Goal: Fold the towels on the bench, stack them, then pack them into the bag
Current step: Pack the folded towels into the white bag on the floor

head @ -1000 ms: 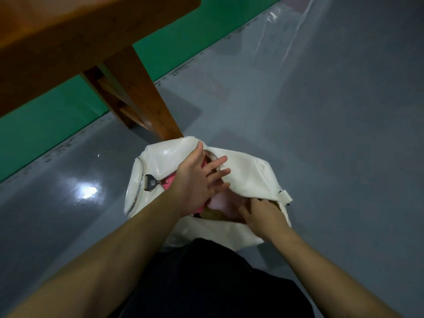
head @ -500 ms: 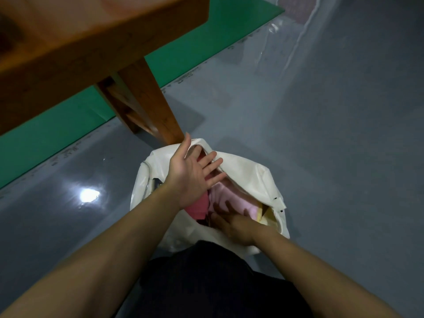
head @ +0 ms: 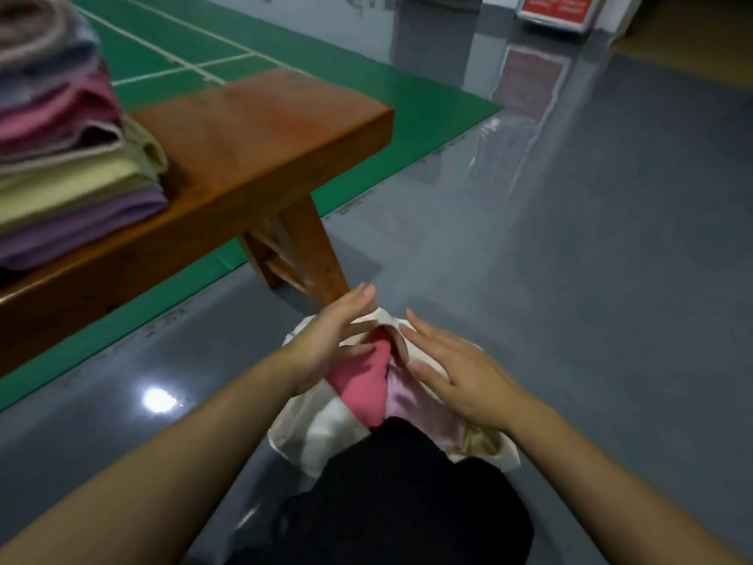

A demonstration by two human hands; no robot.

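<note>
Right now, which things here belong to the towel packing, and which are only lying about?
Job:
white bag
pink towel in it
pale pink towel in it
folded stack
bench
left hand
right hand

Lying about:
red sign

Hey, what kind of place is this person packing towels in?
Most likely an indoor sports hall, perhaps a badminton court. A green court mat with white boundary lines lies on a glossy grey floor, and a wooden bench stands at the courtside holding stacked towels.
</note>
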